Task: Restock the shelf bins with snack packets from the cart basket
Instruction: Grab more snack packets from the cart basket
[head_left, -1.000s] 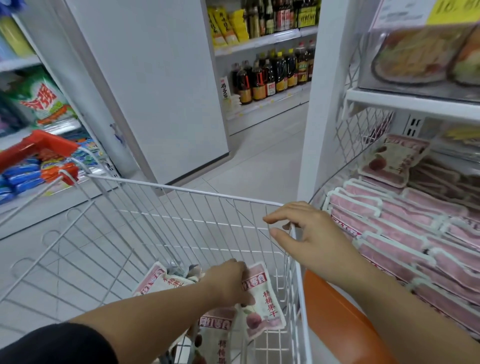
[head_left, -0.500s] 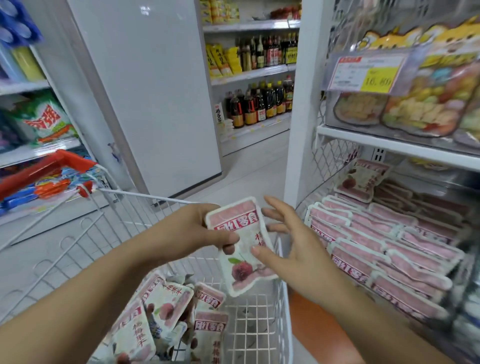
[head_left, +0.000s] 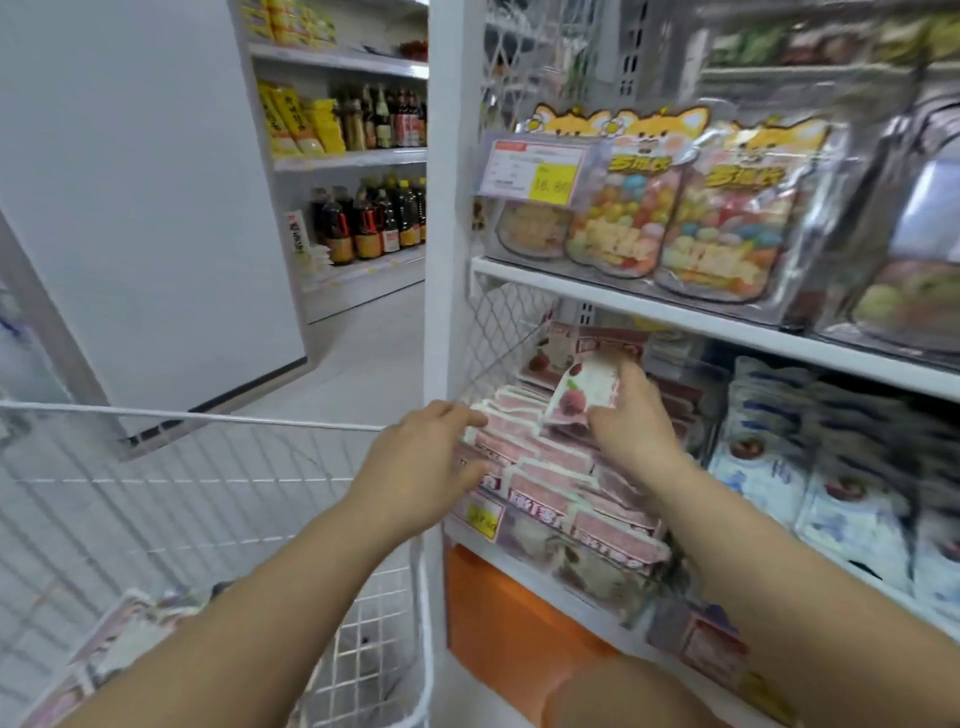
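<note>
Left grip (head_left: 415, 467) is open and loose at the cart basket (head_left: 208, 415) corner, where a few packets (head_left: 130, 634) are left; right grip (head_left: 634, 421) pinches one pink snack packet (head_left: 584, 392) just over the shelf bin (head_left: 524, 538), which looks nearly full already, I reckon.

The cart (head_left: 208, 415) stands left of the shelf (head_left: 649, 306), with packets (head_left: 130, 639) in its bottom. The bin (head_left: 530, 540) sits under the shelf board. The right hand (head_left: 639, 426) holds a packet (head_left: 587, 392) above it, the left hand (head_left: 415, 467) at its left edge.

Pink-white snack packet (head_left: 584, 396) above bin (head_left: 550, 467)
</note>
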